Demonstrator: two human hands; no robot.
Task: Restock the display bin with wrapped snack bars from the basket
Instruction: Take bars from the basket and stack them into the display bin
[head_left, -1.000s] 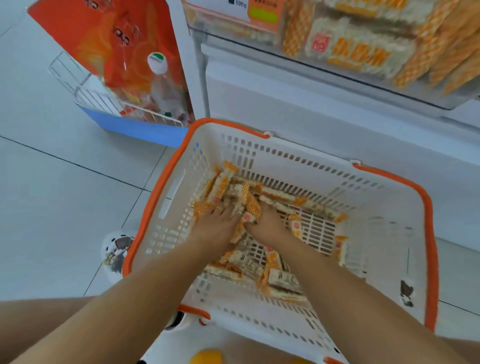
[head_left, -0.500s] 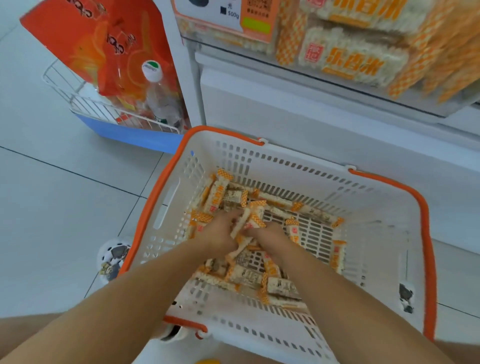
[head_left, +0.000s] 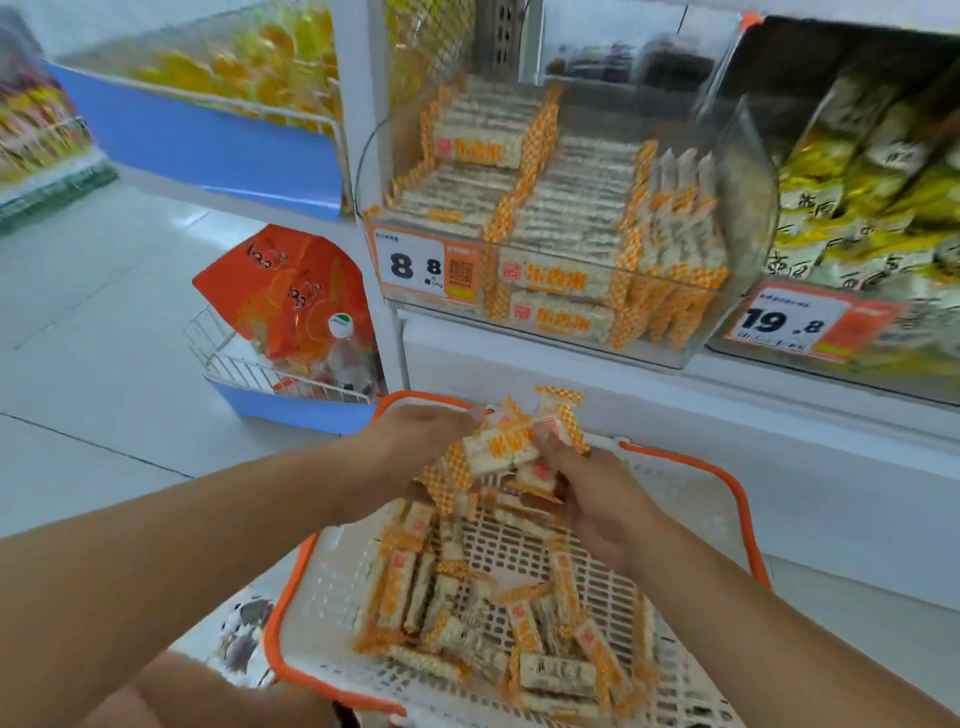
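We see the left hand (head_left: 415, 447) and right hand (head_left: 592, 493) cupped together round a bunch of bars (head_left: 511, 447), held above the basket (head_left: 748, 525) below the clear bin (head_left: 582, 291). More bars lie loose on the basket's floor.

Orange pouch (head_left: 283, 296) and bottle (head_left: 347, 349) in wire rack (head_left: 228, 358); yellow packs (head_left: 862, 208) right.
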